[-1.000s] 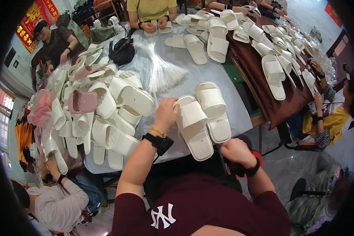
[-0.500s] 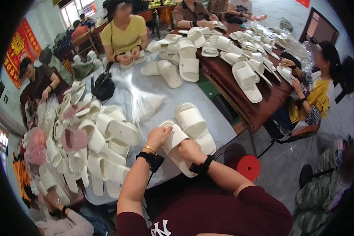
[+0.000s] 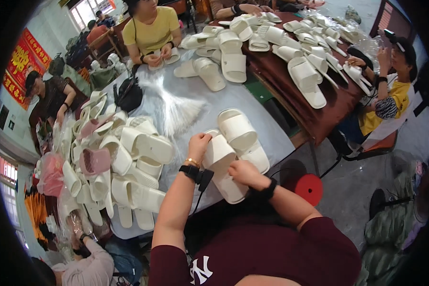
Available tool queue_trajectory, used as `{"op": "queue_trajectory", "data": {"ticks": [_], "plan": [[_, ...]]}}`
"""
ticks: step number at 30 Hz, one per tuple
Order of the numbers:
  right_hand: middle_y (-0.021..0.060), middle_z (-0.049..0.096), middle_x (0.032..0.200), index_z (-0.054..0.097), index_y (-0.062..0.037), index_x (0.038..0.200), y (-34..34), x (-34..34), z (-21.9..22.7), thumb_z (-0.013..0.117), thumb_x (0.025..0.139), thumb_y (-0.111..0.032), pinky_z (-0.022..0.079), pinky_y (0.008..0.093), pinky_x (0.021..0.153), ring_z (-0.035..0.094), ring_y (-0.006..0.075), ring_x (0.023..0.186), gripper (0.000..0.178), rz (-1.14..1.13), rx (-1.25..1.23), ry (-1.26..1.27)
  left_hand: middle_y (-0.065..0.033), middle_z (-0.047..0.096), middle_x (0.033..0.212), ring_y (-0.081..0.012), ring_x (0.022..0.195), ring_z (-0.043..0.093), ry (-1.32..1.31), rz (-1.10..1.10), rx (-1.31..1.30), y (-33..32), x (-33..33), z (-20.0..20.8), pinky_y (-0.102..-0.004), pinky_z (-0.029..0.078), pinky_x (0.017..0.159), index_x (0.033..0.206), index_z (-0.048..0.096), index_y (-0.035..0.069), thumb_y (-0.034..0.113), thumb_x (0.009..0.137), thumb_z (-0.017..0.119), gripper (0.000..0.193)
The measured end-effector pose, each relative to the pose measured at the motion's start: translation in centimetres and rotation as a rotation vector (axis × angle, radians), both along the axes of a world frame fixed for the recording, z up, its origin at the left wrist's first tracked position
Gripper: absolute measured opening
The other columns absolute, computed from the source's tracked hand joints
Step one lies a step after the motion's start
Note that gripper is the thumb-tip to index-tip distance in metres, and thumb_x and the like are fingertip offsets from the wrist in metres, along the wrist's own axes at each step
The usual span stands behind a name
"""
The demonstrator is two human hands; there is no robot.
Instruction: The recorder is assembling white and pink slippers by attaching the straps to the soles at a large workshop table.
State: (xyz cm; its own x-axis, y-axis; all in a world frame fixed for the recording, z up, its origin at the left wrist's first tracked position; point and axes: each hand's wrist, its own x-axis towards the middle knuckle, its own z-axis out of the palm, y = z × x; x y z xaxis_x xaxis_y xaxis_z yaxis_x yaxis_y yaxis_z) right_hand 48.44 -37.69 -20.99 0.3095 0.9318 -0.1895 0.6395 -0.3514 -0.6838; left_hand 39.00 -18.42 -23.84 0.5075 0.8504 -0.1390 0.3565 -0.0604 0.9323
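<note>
A white slide slipper (image 3: pixel 219 149) lies tilted on the table in front of me, its sole toward my body. My left hand (image 3: pixel 199 147) is closed on its far left edge, by the front of the strap. My right hand (image 3: pixel 245 173) is closed in a pinch at the strap's near right corner; whatever its fingertips hold is too small or hidden to make out. Touching this slipper on the right is a second white slide slipper (image 3: pixel 237 128), strap up. Beyond both lies a fanned bundle of thin clear strands (image 3: pixel 178 108).
A large heap of white slippers (image 3: pixel 150 145), with a few pink ones (image 3: pixel 94 162), covers the table's left side. More slippers (image 3: pixel 306 76) lie on the dark red table (image 3: pixel 291 102). A black bag (image 3: pixel 128 94) sits farther back. Co-workers sit around; a red disc (image 3: pixel 309 189) is low at right.
My right hand has drawn back from the strap's opening to its near corner. The left hand stays at the slipper's far edge. The whole view has shifted slightly.
</note>
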Motion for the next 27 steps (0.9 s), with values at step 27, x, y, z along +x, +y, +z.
{"op": "queue_trajectory", "data": {"ticks": [27], "plan": [[0.0133, 0.063, 0.081, 0.063, -0.0066, 0.086, -1.2, 6.0, -0.3, 0.057, 0.086, -0.016, 0.049, 0.0435, 0.068, 0.061, 0.0334, 0.08, 0.011, 0.047, 0.438, -0.309, -0.0179, 0.066, 0.087, -0.034, 0.082, 0.062, -0.14, -0.16, 0.542, 0.3, 4.8, 2.7, -0.038, 0.048, 0.074, 0.089, 0.066, 0.001, 0.021, 0.085, 0.055, 0.024]]}}
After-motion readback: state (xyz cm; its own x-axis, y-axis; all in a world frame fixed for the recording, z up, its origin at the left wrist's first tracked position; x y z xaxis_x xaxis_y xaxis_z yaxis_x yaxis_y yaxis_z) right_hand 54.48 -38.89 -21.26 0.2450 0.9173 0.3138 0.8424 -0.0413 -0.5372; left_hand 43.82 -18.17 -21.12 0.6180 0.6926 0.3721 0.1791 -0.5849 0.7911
